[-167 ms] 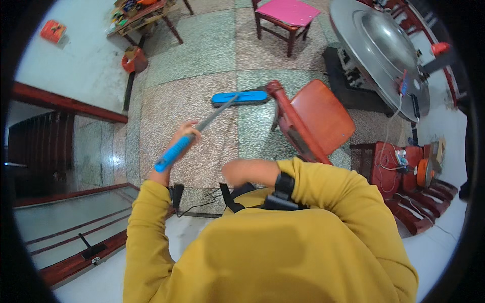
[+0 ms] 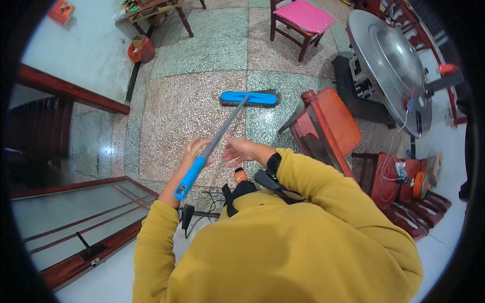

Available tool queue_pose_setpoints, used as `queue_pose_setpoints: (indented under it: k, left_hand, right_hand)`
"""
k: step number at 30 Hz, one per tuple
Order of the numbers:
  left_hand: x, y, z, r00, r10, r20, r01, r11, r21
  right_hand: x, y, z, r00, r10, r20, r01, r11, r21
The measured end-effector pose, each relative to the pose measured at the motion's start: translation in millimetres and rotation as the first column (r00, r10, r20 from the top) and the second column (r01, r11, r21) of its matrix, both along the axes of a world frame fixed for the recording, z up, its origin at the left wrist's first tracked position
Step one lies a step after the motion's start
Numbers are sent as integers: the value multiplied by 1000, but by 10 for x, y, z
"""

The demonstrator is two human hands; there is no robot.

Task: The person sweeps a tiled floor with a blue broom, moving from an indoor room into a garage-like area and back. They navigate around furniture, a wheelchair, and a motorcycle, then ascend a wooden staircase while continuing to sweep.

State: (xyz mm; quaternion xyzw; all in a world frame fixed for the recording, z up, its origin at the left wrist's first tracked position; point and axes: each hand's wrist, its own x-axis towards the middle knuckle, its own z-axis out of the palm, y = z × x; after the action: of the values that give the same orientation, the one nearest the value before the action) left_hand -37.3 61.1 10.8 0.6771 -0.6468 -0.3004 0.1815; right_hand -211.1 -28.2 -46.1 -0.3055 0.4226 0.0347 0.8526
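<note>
Speckled floor (image 2: pixel 177 108): red bin (image 2: pixel 146 52), tan item (image 2: pixel 138 40) inside; left hand (image 2: pixel 191 153) on broom (image 2: pixel 223 131).

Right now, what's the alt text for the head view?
A blue-and-gray broom slants across the person's left hand, its head on the speckled floor; the open right hand is close beside the broom. A red chair stands to the right, a pink-topped chair farther off.

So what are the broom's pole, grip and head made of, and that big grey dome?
Broom pole: probably painted or bare metal, being thin, straight and dull grey. Blue grip and blue head: likely moulded plastic, evenly coloured and smooth-edged. Grey dome: seems polished metal, given its bright highlights, though glossy plastic could look similar.
</note>
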Motion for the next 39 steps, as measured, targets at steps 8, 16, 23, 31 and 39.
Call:
queue_pose_setpoints:
  k: [8, 16, 23, 31, 39]
  left_hand:
    - [368, 878, 617, 127, 836, -534, 194, 507, 840]
    - [620, 1381, 858, 624, 778, -73, -225, 268, 937]
    - [332, 787, 1029, 719, 589, 369, -602, 262, 754]
    - [452, -103, 544, 803, 512, 306, -539, 401, 741]
    - [619, -1429, -372, 714, 697, -64, -391, 474, 789]
  right_hand:
    - [955, 329, -639, 972, -172, -163, 220, 910, 353]
    - [1300, 451, -947, 904, 427, -23, -348, 765, 541]
    - [1324, -167, -1394, 967, 184, -176, -159, 976, 148]
    - [1293, -782, -2071, 984, 1, -177, -64, 935, -350]
    - [1147, -2218, -1998, 715, -685, -143, 687, 726, -41]
